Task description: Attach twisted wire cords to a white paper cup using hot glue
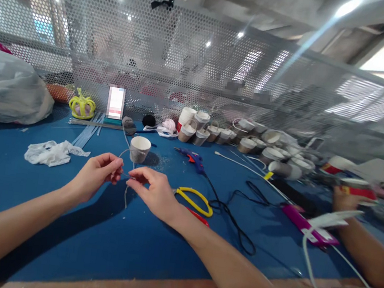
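Both hands meet over the blue table in front of a small grey-white cup (140, 151), which stands upright just beyond the fingers. My left hand (97, 173) pinches a thin grey yarn (124, 174) between thumb and fingertips. My right hand (156, 191) is closed on the same yarn a little to the right, fingertips pressed together. A loose yarn end hangs below the right fingertips. Behind the cup, a strand leads up toward a grey yarn ball (129, 125). Yellow-handled scissors (195, 201) lie beside my right wrist, partly hidden by it.
A blue glue gun (192, 158) with a black cable lies right of the cup. Several small bucket-like cups (247, 144) line the back. At left are crumpled white lace (51, 153) and a plastic bag (7, 84). A co-worker's hand (346, 201) is at right near a purple power strip (305, 224).
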Demonstrator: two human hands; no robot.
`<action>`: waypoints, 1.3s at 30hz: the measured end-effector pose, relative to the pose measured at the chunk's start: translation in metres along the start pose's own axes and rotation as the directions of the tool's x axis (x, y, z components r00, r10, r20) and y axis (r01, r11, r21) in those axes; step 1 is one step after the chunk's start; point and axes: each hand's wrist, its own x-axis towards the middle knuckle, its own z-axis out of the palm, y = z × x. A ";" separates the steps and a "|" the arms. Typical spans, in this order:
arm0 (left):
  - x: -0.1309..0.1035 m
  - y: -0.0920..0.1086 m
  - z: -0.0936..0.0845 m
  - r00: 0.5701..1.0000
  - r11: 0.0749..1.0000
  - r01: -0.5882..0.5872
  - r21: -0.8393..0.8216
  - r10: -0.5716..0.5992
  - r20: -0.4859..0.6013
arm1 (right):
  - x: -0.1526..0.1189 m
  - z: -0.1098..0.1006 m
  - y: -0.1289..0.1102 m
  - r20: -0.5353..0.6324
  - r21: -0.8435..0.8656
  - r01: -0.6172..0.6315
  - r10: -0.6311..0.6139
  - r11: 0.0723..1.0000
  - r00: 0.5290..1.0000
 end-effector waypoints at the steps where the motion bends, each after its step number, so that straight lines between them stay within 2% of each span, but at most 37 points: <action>1: 0.000 -0.001 0.000 1.000 0.999 0.016 -0.031 -0.016 0.012 | 0.000 0.001 0.000 -0.029 -0.031 0.020 -0.021 0.999 0.999; 5: -0.001 -0.003 0.002 0.998 0.992 0.061 -0.114 -0.058 0.029 | 0.000 0.002 0.003 -0.096 -0.100 0.065 -0.075 0.993 0.993; 11: -0.003 -0.002 0.003 0.992 0.975 0.126 -0.184 -0.119 0.047 | -0.002 0.001 0.001 -0.093 -0.070 0.120 -0.126 0.990 0.988; 18: -0.003 0.003 0.002 0.989 0.966 0.072 -0.248 -0.036 0.146 | -0.001 0.004 0.005 -0.120 0.022 -0.021 0.023 1.000 0.992; 23: 0.000 0.009 0.003 0.988 0.982 0.023 -0.187 0.006 0.153 | 0.000 0.003 0.004 -0.095 0.009 -0.005 0.006 1.000 0.995; 28: 0.014 0.016 -0.001 0.985 1.000 0.027 0.006 -0.028 0.171 | 0.001 -0.001 0.000 0.015 -0.119 0.114 -0.113 0.986 0.993; 30: 0.021 0.020 -0.002 0.981 0.997 0.035 0.072 -0.048 0.190 | 0.003 -0.004 -0.001 0.069 -0.134 0.113 -0.104 0.985 0.992; 33: 0.031 0.024 -0.001 0.985 0.994 0.019 0.105 -0.037 0.168 | 0.012 -0.019 0.002 0.091 -0.089 0.032 -0.023 0.995 0.996; 34: 0.034 0.025 0.001 0.989 0.994 0.005 0.108 -0.021 0.147 | 0.017 -0.028 0.006 0.056 -0.092 -0.002 0.008 0.996 0.998; 36: 0.038 0.024 0.002 0.994 0.991 -0.041 0.127 0.028 0.107 | 0.029 -0.050 0.018 -0.091 -0.160 -0.117 0.104 0.980 0.990; 37: 0.038 0.022 0.002 0.994 0.985 -0.068 0.160 0.054 0.094 | 0.035 -0.063 0.026 -0.146 -0.238 -0.213 0.182 0.948 0.972; 38: 0.039 0.021 0.002 0.993 0.972 -0.098 0.214 0.081 0.086 | 0.040 -0.076 0.036 -0.219 -0.364 -0.331 0.265 0.871 0.939; 39: 0.038 0.020 0.000 0.990 0.948 -0.135 0.290 0.115 0.083 | 0.045 -0.089 0.047 -0.298 -0.491 -0.458 0.352 0.741 0.887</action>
